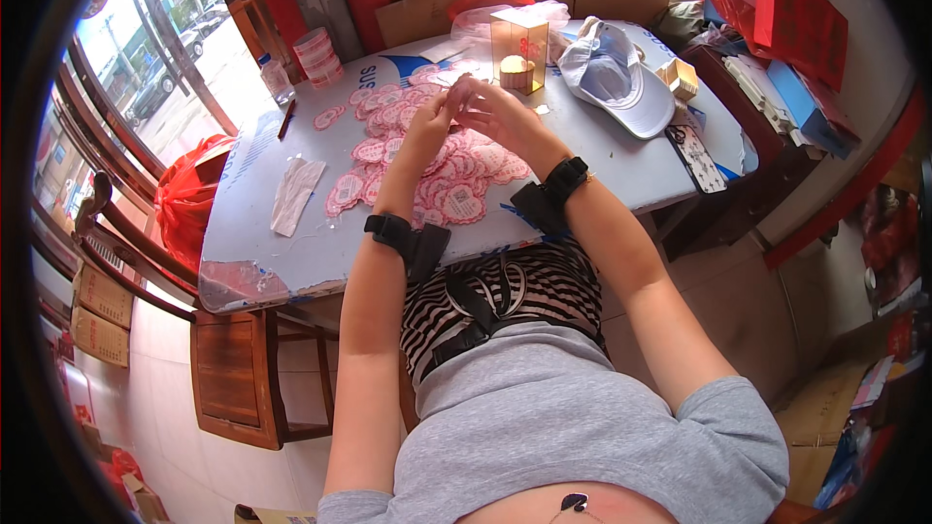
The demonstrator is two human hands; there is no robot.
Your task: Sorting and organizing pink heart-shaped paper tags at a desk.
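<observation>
Over the far part of the pile, my left hand (428,126) and my right hand (507,119) meet at the fingertips. Both are closed around a small pinkish piece (463,91) that looks like one of the labels; my fingers cover most of it. Beneath them, round pink-and-white labels with scalloped edges (462,202) lie heaped across the middle of the table. Just beyond my right hand stands a clear box (530,37) with a small cupcake-shaped thing (516,72) in it.
On the blue-grey table (254,196) lie a white cap (621,78), a patterned phone (695,157), a small yellowish box (678,79) and a crumpled tissue (297,196). A label roll (318,58) and clear bottle (276,80) stand far left. A wooden stool (233,378) is below.
</observation>
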